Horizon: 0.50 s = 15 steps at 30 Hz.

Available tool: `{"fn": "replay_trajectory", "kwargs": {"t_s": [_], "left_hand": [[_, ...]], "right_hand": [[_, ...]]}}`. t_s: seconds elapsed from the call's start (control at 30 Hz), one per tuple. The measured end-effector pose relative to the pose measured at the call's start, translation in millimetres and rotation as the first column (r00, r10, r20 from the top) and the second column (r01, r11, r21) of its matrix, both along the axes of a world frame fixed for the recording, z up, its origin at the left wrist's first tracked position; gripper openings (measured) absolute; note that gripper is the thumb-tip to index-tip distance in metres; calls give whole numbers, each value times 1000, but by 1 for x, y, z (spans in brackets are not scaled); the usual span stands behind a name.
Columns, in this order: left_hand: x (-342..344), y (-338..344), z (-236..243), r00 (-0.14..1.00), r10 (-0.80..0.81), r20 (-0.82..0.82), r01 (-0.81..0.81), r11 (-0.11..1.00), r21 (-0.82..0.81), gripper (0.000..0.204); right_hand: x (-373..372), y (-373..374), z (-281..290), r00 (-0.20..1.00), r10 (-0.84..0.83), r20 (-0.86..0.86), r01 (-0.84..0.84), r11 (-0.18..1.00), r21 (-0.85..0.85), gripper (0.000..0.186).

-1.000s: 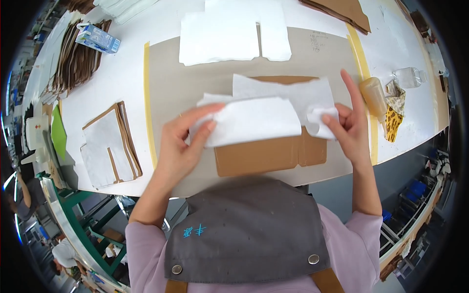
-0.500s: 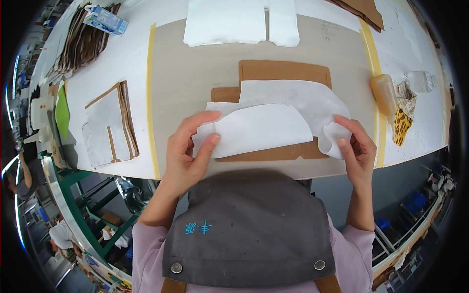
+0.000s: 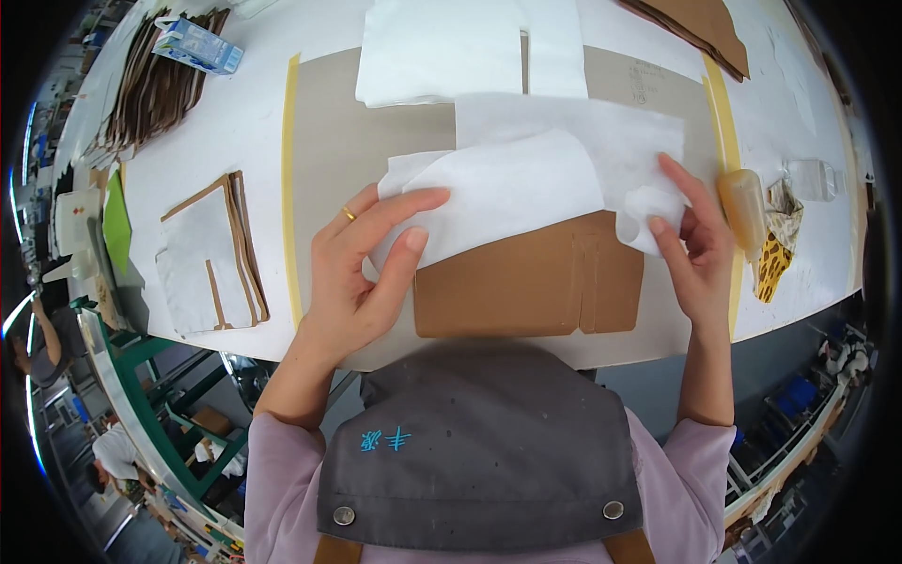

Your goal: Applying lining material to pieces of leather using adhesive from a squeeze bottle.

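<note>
My left hand [image 3: 362, 263] grips the left end of a white sheet [image 3: 498, 193], which is folded over on itself in a wide flap. My right hand [image 3: 691, 244] pinches a curled corner [image 3: 644, 202] at the sheet's right. Beneath and in front of the sheet lies a brown cut panel [image 3: 526, 282] on the grey board [image 3: 329, 122]. The back of the sheet reaches up close to the white cut sheets [image 3: 442, 52] at the table's far side and hides the back of the brown panel.
Left: stacked white-faced brown pieces [image 3: 207, 263], green piece [image 3: 116, 221], brown pile [image 3: 164, 85], blue-white carton [image 3: 197, 47]. Right: brown pieces [image 3: 705, 28], amber container [image 3: 740, 211], leopard-print cloth [image 3: 775, 263], clear container [image 3: 813, 180]. Other people [image 3: 117, 451] work at far left.
Over the last half second both hands have moved away from my body with the white sheet, uncovering more of the brown panel's near part and covering its far part.
</note>
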<state>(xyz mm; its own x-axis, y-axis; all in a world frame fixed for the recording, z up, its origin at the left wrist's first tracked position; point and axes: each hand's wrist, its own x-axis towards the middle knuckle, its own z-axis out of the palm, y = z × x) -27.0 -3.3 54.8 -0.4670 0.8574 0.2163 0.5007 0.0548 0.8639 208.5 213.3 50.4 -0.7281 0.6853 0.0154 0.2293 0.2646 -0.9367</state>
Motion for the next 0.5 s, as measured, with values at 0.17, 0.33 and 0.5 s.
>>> {"fn": "replay_trajectory", "kwargs": {"t_s": [0.17, 0.33, 0.5], "left_hand": [[-1, 4, -22, 997, 20, 69, -9, 986, -166, 22], [6, 4, -24, 990, 44, 134, -13, 975, -220, 26], [6, 1, -29, 990, 35, 133, -1, 969, -248, 26]], "right_hand": [[-3, 1, -5, 974, 55, 219, -61, 998, 19, 54], [1, -1, -8, 964, 40, 261, -56, 997, 53, 56], [-2, 0, -4, 933, 33, 358, -83, 989, 124, 55]]}}
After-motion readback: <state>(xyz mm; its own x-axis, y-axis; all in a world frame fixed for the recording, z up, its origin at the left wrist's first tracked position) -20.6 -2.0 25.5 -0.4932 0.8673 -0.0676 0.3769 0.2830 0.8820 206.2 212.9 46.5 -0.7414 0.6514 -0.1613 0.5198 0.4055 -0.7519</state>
